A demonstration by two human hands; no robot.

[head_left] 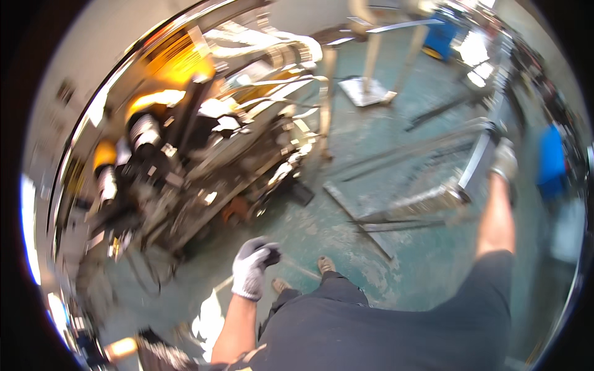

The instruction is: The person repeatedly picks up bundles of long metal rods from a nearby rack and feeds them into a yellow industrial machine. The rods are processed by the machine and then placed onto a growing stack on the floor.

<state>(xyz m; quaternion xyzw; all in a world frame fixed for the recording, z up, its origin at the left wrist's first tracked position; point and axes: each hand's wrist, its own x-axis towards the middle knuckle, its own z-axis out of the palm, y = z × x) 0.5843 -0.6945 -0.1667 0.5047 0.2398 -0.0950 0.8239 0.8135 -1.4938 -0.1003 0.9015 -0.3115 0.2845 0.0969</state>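
Note:
My left hand, in a pale glove with a dark palm side, hangs in front of my body with its fingers curled in. What it holds, if anything, I cannot make out. Out to the right, my right hand in a light glove is closed at the upper corner of a metal frame; blur softens its fingers. Square steel tubes form this frame, with long bars running left and a crosspiece lying low near the floor.
A dark, cluttered machine with yellow parts fills the left side. At the far side, a post stands on a flat metal plate. Blue containers are at the far right, with a blue object beyond my right arm. Green floor lies around my shoes.

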